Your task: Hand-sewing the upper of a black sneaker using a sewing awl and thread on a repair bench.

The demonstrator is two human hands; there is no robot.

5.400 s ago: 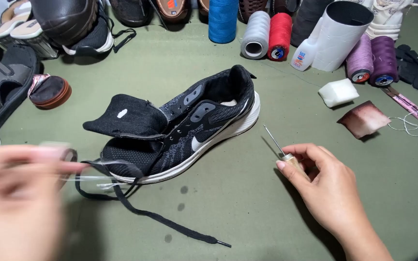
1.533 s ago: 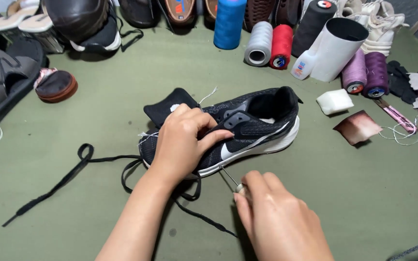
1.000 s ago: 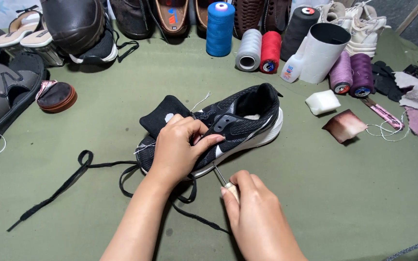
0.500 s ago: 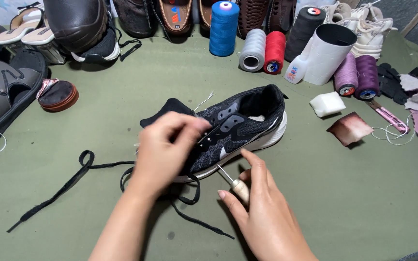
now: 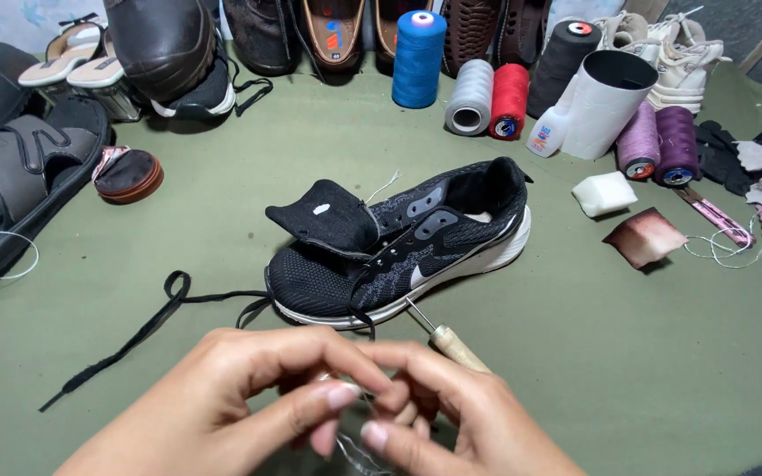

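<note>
A black sneaker with a white sole lies on its side on the green cloth, its tongue folded out. Its loose black lace trails to the left. Both hands meet in front of the shoe, close to me. My right hand holds a wooden-handled awl, whose metal tip points at the sole. My left hand pinches its fingertips against the right hand's fingers around a thin pale thread. Neither hand touches the shoe.
Spools of thread stand at the back: blue, grey, red, black, two purple. A white cup, a white block, a brown leather scrap, sandals and other shoes ring the cloth.
My left hand has let go of the sneaker and both hands have drawn back toward me, meeting in front of it. The shoe now lies free on the cloth.
</note>
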